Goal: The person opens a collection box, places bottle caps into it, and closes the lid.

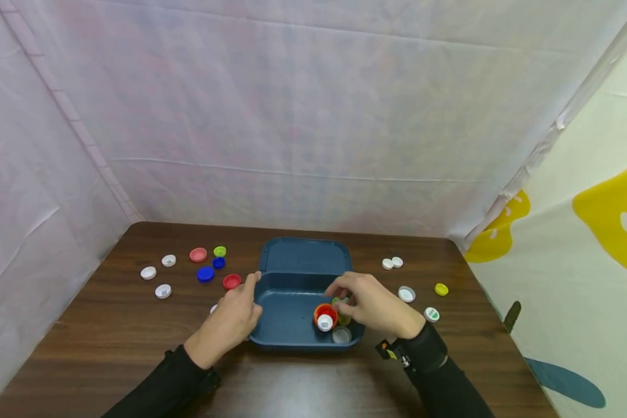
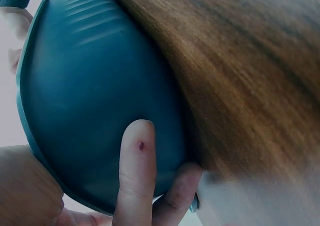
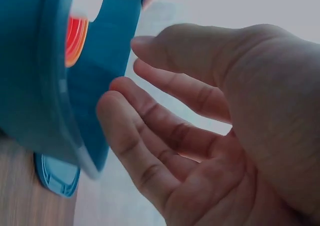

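Observation:
A blue plastic box (image 1: 286, 316) stands on the table with its hinged lid (image 1: 305, 255) folded back behind it. My left hand (image 1: 229, 318) holds the box's left wall, fingers (image 2: 136, 171) against the outside. Over the box's right side is my right hand (image 1: 368, 299), its fingers loosely bent and nothing between them in the right wrist view. Below it in the box lie an orange-red cap (image 1: 320, 308) with a white cap (image 1: 324, 323) in it, and a clear-and-white cap (image 1: 341, 335). Yellow-green caps (image 1: 343, 319) beside these are partly hidden by the right hand.
Left of the box lie several loose caps, among them a red cap (image 1: 232, 281), a blue cap (image 1: 205, 274) and a white cap (image 1: 163, 291). To its right are two small white caps (image 1: 387, 263), a yellow cap (image 1: 441, 289) and a white-and-green cap (image 1: 431, 314). White cloth (image 1: 292, 116) hangs behind the table.

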Motion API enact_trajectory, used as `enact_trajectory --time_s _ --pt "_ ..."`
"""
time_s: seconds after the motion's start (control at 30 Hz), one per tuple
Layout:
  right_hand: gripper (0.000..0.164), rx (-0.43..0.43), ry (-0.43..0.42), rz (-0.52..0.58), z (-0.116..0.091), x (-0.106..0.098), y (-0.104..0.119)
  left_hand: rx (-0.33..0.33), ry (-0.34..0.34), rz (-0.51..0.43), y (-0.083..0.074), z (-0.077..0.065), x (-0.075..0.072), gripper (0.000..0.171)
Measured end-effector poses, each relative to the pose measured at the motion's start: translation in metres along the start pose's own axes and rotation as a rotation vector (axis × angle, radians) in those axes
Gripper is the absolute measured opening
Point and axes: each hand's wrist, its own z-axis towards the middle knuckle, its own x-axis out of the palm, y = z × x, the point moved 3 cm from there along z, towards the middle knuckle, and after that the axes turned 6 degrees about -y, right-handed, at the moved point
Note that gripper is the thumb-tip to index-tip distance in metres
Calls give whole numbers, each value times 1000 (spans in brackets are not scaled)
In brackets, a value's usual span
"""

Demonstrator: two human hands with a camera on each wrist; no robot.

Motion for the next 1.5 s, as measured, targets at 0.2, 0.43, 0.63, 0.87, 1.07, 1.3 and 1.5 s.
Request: enact_trajectory --time_s 0.2,0.43,0.63,0.87,1.07,1.3,1.5 --pt "22 -4 -122 -68 4 -12 -12 -27 13 -5 0 1 0 63" --pt "27 73 -236 -79 5 -25 -39 -25 9 -13 1 0 -2 62" --pt "29 123 -322 -140 8 -34 -75 -30 20 -16 1 0 -1 63" --pt "36 191 -323 -203 14 -44 -118 -20 18 -6 1 0 -1 62" --pt "44 274 -247 -249 17 -47 -144 -28 19 -16 0 0 -1 63" --pt "49 289 -157 -260 21 -40 -197 -44 28 -39 1 0 0 64" --pt "39 238 -241 -287 26 -18 -284 -29 18 -35 1 1 1 63"
